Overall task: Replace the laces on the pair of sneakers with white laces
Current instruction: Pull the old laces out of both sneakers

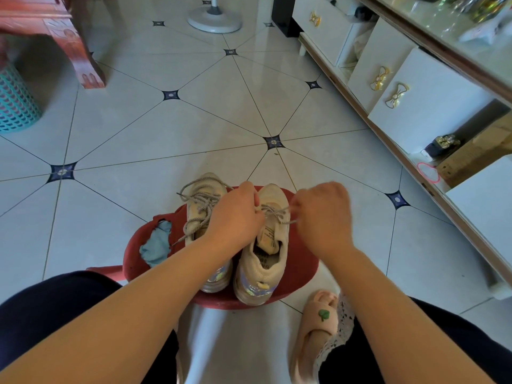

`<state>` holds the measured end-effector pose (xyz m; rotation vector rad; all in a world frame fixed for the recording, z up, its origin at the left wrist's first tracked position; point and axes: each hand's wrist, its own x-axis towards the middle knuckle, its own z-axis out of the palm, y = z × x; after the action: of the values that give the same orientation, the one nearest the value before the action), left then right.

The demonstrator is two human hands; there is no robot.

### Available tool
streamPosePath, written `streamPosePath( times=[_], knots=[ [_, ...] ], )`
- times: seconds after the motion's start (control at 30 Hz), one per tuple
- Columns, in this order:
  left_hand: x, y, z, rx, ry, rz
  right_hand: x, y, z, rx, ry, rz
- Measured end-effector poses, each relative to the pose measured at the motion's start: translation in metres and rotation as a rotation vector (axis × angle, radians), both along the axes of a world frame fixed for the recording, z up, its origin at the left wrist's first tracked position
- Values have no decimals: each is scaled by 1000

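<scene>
Now sneakers (267, 263) toes-away on stool (302, 270); left hand (235, 217), right hand (322, 214) fingers pinching lace (277, 211).

Pale tiled floor (171, 128) with dark diamond insets, white cabinet (432, 106) on the right, reddish wooden furniture (69, 31) and a teal basket (13, 106) on the left.

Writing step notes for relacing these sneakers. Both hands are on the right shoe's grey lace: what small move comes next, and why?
Probably pull the grey lace out of the top eyelets of the right sneaker. The left hand and right hand each pinch it, and it is laced across the tongue.
</scene>
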<state>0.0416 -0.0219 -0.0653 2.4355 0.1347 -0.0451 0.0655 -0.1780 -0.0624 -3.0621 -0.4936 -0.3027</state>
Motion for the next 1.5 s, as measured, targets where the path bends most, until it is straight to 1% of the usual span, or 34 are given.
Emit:
streamPosePath(
  times=[0.07,0.1,0.13,0.17,0.27,0.33,0.4,0.5,0.57,0.63,0.67,0.73,0.77,0.8,0.87,0.93,1.0,1.07,1.13,1.23,1.3,1.37,1.5],
  knots=[
    [0,1,0,-11,0,8,11,-26,8,68,2,-206],
    [-1,1,-1,-14,1,3,13,-35,9,98,1,-255],
    [-1,1,-1,-9,2,-6,14,-38,8,106,11,-250],
    [-1,0,-1,-2,1,-11,12,-34,6,107,43,-202],
    [1,0,-2,-16,-4,3,2,-7,-4,130,160,54],
    [0,-1,-1,-16,-7,1,-4,10,-10,183,207,137],
    [0,-2,-1,-5,-8,-13,-8,20,-13,176,166,162],
    [0,-1,-2,6,-13,-20,-11,23,-12,47,22,195],
    [0,-1,-2,6,-8,-27,-12,21,-8,13,-43,206],
    [0,0,-1,1,-2,-23,-6,11,0,-22,7,127],
    [0,3,-1,8,2,-12,2,-1,4,-10,13,24],
    [1,10,1,40,17,19,19,-37,17,107,4,-253],
    [0,14,1,46,25,31,25,-54,24,194,14,-343],
    [-1,17,1,40,30,38,27,-64,29,273,46,-360],
    [-2,18,1,26,39,28,24,-58,31,351,139,-274],
    [-2,14,2,46,34,2,17,-33,28,405,177,-196],
    [-1,11,3,64,35,-15,10,-10,22,486,200,-166],
    [-1,10,4,72,48,-35,6,2,15,551,266,-158],
    [1,10,5,95,54,-69,1,7,6,542,390,-179],
    [8,7,6,129,61,-131,-7,14,-10,431,542,-140],
    [12,2,5,161,66,-161,-11,16,-15,469,556,-121],
    [13,-2,3,216,53,-198,-12,16,-15,521,519,-129],
    [17,-4,-3,401,-4,-273,-13,19,-13,582,487,-139]
  ],
)
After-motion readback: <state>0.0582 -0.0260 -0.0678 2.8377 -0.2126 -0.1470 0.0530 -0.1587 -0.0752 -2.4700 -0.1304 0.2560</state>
